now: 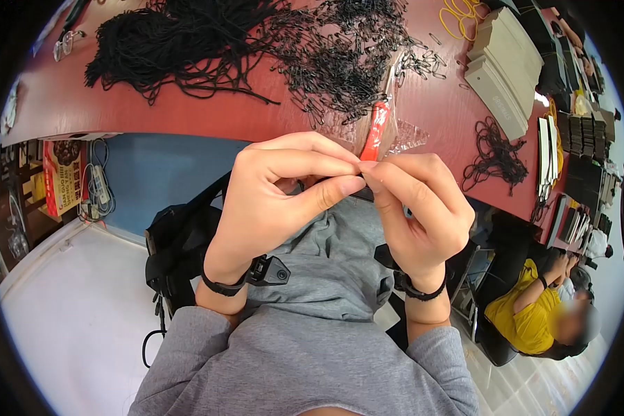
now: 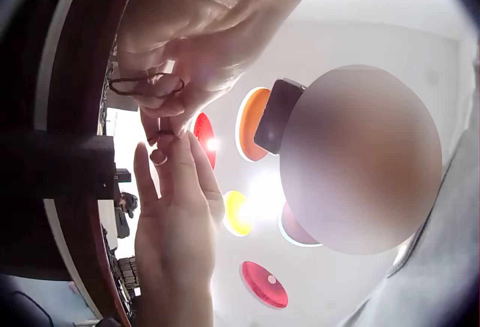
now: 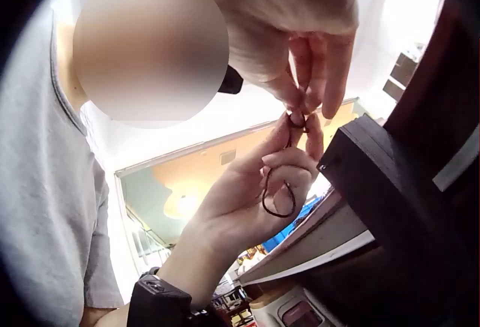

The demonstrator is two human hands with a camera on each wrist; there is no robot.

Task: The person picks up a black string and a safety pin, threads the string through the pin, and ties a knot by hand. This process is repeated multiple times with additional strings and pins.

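My left hand [image 1: 274, 177] and right hand [image 1: 423, 204] meet fingertip to fingertip above my lap, in front of the table's near edge. Between thumb and fingers the left hand pinches a thin dark cord [image 3: 279, 214], whose loop hangs below its fingers in the right wrist view. The right hand pinches the same cord at the fingertips, where a small bend shows. From above, the fingers hide most of it. Just beyond the hands lies a clear plastic bag with a red label [image 1: 376, 128].
On the red table [image 1: 208, 114] lie a heap of black cords [image 1: 173, 48], many black safety pins [image 1: 347, 55] and a smaller cord tangle [image 1: 496, 156]. A grey-beige box [image 1: 506, 69] stands at the right. A person in yellow [image 1: 527, 308] sits to the right.
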